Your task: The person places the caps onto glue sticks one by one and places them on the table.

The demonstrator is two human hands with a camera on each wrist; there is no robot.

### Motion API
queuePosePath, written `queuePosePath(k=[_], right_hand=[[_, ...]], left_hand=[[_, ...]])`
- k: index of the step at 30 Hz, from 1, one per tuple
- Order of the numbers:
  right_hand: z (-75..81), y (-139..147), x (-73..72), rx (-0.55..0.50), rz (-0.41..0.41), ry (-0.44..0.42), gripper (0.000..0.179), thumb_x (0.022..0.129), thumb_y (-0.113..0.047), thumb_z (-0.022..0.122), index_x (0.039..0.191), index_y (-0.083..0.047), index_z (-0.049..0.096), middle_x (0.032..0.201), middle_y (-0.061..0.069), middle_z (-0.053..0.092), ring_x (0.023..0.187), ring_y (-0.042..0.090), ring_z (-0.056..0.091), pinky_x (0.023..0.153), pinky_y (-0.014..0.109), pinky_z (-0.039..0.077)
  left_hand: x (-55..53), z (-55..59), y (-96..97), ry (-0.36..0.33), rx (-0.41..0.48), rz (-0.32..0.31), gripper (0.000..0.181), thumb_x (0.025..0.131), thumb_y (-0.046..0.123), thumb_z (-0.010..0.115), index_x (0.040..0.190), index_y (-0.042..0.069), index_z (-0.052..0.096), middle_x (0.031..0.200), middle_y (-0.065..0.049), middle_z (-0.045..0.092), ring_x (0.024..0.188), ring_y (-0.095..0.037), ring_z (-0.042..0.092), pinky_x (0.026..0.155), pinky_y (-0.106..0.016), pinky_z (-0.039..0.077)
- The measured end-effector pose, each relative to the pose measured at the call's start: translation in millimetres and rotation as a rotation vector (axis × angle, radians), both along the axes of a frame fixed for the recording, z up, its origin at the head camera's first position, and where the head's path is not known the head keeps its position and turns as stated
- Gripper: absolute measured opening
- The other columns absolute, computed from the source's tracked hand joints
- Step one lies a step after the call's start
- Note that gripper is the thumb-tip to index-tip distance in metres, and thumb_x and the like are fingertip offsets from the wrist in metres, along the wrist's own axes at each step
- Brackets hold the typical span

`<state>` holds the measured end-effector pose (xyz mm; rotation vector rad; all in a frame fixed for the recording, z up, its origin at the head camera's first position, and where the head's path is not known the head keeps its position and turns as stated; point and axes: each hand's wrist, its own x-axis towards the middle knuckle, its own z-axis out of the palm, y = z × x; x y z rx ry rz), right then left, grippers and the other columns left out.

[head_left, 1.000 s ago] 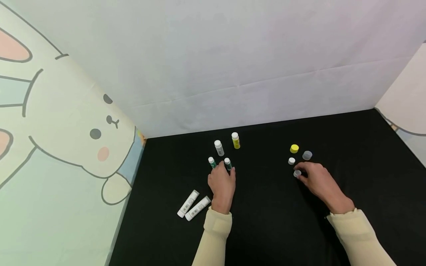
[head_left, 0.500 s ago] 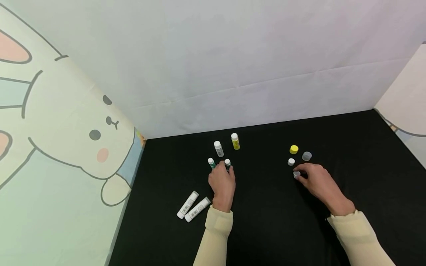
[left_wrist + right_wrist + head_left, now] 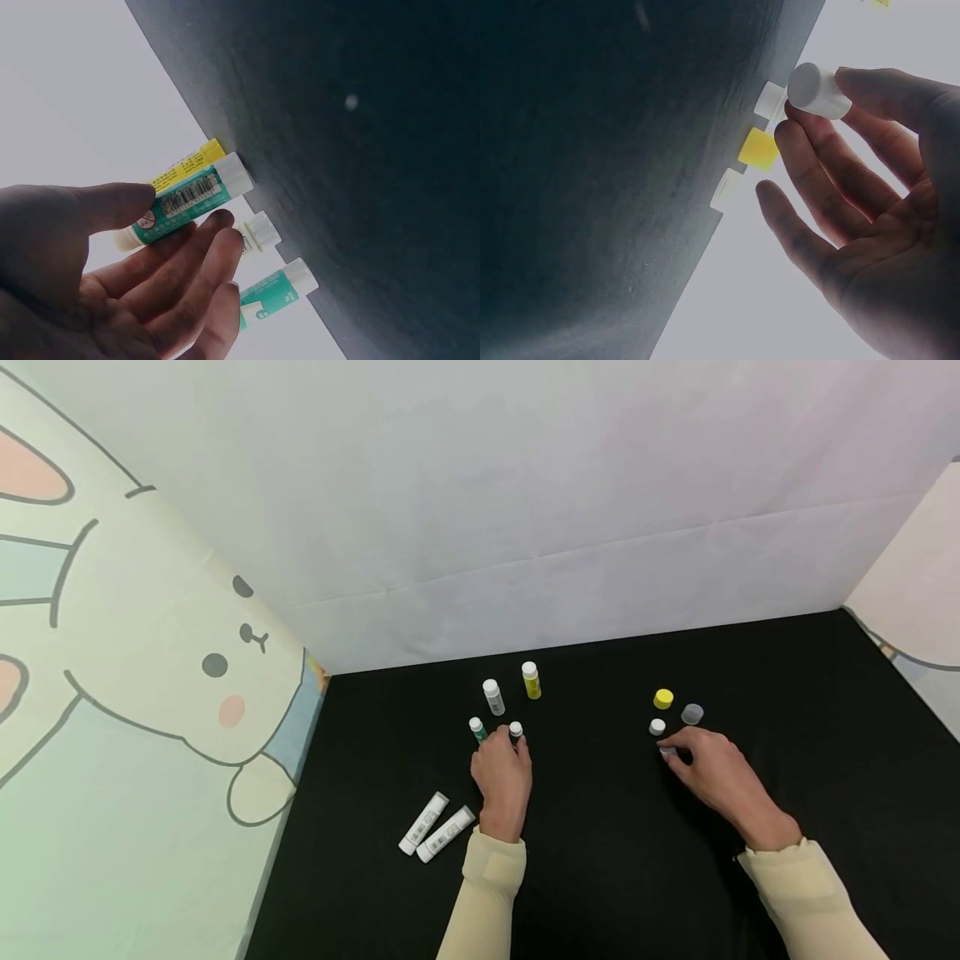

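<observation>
My left hand pinches a green glue stick with a white end, between thumb and fingers. In the head view the hand covers most of it. Beside it stands another green glue stick. Behind them are a white glue stick and a yellow glue stick. My right hand pinches a small white cap between thumb and fingertips, close over the table. Just beyond these fingers sit a white cap, a yellow cap and a translucent cap.
Two white tubes lie side by side to the left of my left forearm. The black table ends at a pale cloth wall behind, with a cartoon-printed panel at the left.
The held glue stick's top has shifted slightly right. The cap in my right fingers has tilted and shows less of itself. Both hands stay almost in place.
</observation>
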<state>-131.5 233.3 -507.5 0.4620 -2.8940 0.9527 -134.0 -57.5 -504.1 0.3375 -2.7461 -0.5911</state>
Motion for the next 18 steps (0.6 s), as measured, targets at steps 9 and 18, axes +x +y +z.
queuePosePath(k=[9,18], right_hand=[[0.2,-3.7,1.5,-0.011,-0.001,0.046,0.015,0.093,0.0,0.075,0.107,0.0,0.08,0.109,0.017,0.076,0.09,0.03,0.071,0.075,0.05,0.056],[1.4,-8.5,1.7,-0.037,0.018,0.108,0.013,0.089,0.003,0.078,0.102,0.001,0.078,0.1,0.012,0.074,0.079,0.021,0.064,0.067,0.038,0.052]], left_hand=[[3.7,2.3,0.0,0.084,0.055,-0.058,0.013,0.095,0.014,0.081,0.099,0.003,0.075,0.088,-0.013,0.078,0.075,-0.035,0.073,0.072,-0.05,0.059],[8.4,2.3,1.8,0.106,0.0,-0.127,0.015,0.094,0.018,0.081,0.103,0.006,0.078,0.091,-0.008,0.078,0.079,-0.027,0.073,0.077,-0.047,0.057]])
